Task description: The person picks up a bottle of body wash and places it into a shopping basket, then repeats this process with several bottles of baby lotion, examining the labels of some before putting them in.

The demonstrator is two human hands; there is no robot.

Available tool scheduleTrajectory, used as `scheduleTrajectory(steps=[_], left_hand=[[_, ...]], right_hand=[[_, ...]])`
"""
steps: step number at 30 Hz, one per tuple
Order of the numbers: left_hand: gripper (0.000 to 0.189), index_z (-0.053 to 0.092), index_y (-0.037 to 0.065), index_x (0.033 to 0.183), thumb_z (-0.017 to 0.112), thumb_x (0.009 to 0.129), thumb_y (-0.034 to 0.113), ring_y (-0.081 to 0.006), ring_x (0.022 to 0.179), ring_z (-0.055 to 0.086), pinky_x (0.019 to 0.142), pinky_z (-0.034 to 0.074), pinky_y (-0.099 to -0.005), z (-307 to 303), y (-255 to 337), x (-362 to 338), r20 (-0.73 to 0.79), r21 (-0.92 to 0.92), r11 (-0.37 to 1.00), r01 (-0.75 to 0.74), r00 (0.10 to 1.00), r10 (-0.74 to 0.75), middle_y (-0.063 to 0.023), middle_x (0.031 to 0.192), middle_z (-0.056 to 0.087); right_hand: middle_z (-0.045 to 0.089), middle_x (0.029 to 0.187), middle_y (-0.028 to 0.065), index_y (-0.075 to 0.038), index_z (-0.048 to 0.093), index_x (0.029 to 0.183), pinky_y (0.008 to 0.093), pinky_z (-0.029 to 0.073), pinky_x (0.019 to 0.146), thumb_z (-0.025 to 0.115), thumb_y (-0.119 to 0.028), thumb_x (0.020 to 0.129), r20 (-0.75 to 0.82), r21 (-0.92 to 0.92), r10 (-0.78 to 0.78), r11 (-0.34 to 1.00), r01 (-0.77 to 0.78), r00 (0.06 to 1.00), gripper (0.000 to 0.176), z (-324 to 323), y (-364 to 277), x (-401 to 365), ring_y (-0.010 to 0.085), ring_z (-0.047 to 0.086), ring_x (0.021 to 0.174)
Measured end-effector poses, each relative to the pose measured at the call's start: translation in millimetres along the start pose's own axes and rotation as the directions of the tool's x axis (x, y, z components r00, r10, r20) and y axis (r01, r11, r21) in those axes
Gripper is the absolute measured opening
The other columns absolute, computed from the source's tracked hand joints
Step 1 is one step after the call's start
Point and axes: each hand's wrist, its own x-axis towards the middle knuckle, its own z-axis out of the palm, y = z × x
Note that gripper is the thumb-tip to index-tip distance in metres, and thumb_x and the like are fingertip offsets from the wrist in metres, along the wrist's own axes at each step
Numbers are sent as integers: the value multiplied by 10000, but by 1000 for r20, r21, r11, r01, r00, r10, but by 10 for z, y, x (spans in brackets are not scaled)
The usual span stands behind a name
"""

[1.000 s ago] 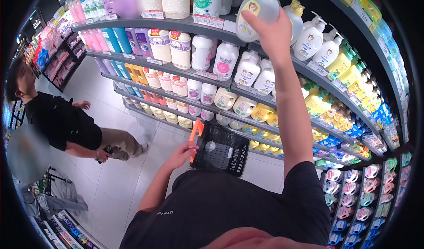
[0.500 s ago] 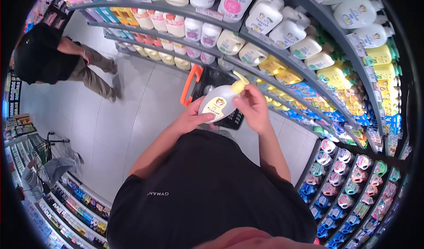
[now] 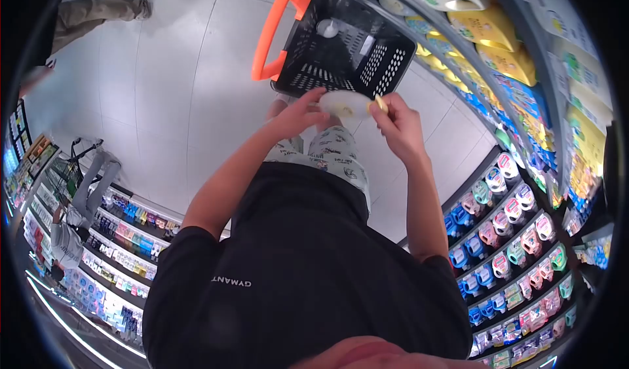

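Pale tiled floor (image 3: 170, 107) fills much of the view, with shelves (image 3: 553, 100) curving along the upper right. Yellow packs (image 3: 485, 28) stand on them, while racked bottles (image 3: 500, 264) with coloured labels line the lower right. In the middle is the wearer's black shirt (image 3: 308, 238), lettering across its chest. A black basket (image 3: 347, 55) with perforated walls lies beyond the wearer's legs, close to the shelves. At the left, a person in grey (image 3: 69, 241) is beside a green trolley (image 3: 59, 182); at the upper left, another person's brown trousers (image 3: 101, 15) show. Patterned shorts (image 3: 341, 153) appear below the shirt's hem. The basket's orange handle (image 3: 267, 38) sticks out on its left side. The right hand (image 3: 400, 123) is closed around the neck end of a pale bottle (image 3: 341, 102), by its yellow pump (image 3: 380, 102). The left hand (image 3: 296, 117) is half curled at the bottle's other end, thumb and fingers apart; I cannot tell whether it grips. The bottle lies nearly level between both hands, above the shorts and just beside the basket's near side in this view. Inside the basket is a small white item (image 3: 327, 28).
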Motion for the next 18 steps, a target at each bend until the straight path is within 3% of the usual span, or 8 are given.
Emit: scheduleTrajectory(steps=[3,4,7,9,10,12,15,18], left_hand=[[600,396,81,1519,642,982,181,-197,1174,593,1024,492,-359,-72,-413,326,-143,147,982,120,985,-99,-117,1397,551],[567,408,79,1509,620,994,182,-186,1166,593,1021,488,-351,-68,-566,358,-78,118,984,135,989,-127,-107,1376,568],[488,438,76,1481,566,1022,180,-158,1146,591,1009,476,-330,-66,-919,488,84,70,986,154,983,-160,-78,1322,610],[457,453,77,1466,547,1029,173,-143,1135,586,998,472,-320,-46,-1081,433,167,91,979,185,966,-198,-61,1300,627],[446,464,74,1458,544,1028,165,-143,1134,582,1000,472,-323,-39,-1137,416,185,85,971,222,955,-234,-60,1301,626],[421,493,67,1436,540,1026,151,-147,1128,572,1005,471,-328,-37,-1249,410,218,102,954,281,930,-297,-56,1314,618],[442,490,69,1446,560,1017,148,-191,1190,575,1034,470,-346,-20,-1251,368,215,135,940,315,916,-338,-70,1355,591],[456,486,68,1451,574,1013,154,-210,1231,565,1051,469,-370,-101,-1320,352,288,88,943,320,898,-331,-83,1375,583]], right_hand=[[629,660,154,-69,562,980,431,490,567,664,-272,969,-90,-327,-168,936,131,982,228,177,614,708,344,650,589],[646,675,180,-77,543,977,486,501,590,665,-269,954,-106,-324,-115,943,75,988,229,254,740,954,424,657,659],[680,728,184,-79,562,1007,479,542,650,699,-285,914,-200,-357,-159,931,79,967,264,507,1550,1882,424,684,716],[703,748,142,-30,570,977,356,537,592,700,-232,920,-237,-419,-68,907,-39,969,247,604,1951,2508,265,720,648],[718,765,138,-14,569,982,339,544,567,693,-218,920,-255,-191,98,970,-149,962,247,687,2138,2785,241,720,633],[745,806,141,19,543,1039,302,568,523,667,-178,929,-168,231,379,913,-337,910,257,779,2465,3260,198,723,619],[744,898,199,15,484,1139,342,593,541,636,-143,947,-185,548,543,749,-372,819,292,968,2922,3825,270,750,696],[737,926,216,7,450,1190,364,598,534,638,-128,946,-187,604,562,712,-357,806,336,1199,3196,4274,304,754,724]])
